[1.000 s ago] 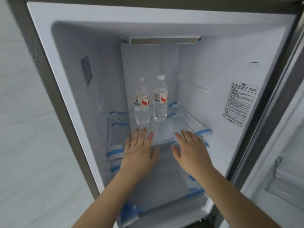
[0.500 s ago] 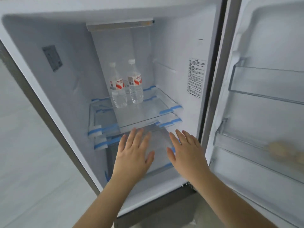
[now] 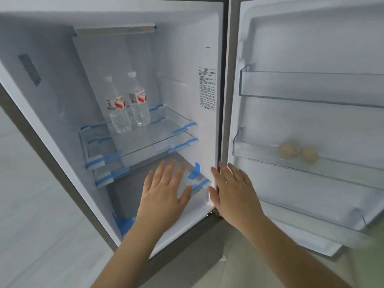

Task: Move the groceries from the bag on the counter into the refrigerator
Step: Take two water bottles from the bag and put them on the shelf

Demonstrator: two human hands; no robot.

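The fridge (image 3: 187, 38) stands open, its door (image 3: 311, 48) swung out beyond the fingers of the right hand (image 3: 234, 190). Two bottles (image 3: 126, 104) stand upright, just beside each other, on the top glass shelf (image 3: 158, 138), above and behind the fingers of the left hand (image 3: 164, 190). Two eggs (image 3: 299, 153) lie in the middle door bin (image 3: 259, 150), up and to the right of the right fingers.

Progress, as a judgement: these four items are stowed. Whether more remain cannot be told.

Both hands hold nothing. All fingers are straight and spread wide, palms away from the camera, in front of the lower compartment. The right fingers (image 3: 223, 169) lie over the hinge edge; contact cannot be confirmed.

Hidden or unclear:
- The bag and the worktop are out of view.
- The lower compartment is partly covered by the left hand.
- The eggs are blurred behind the bin wall.
- The wall label text (image 3: 206, 89) is too small to read.
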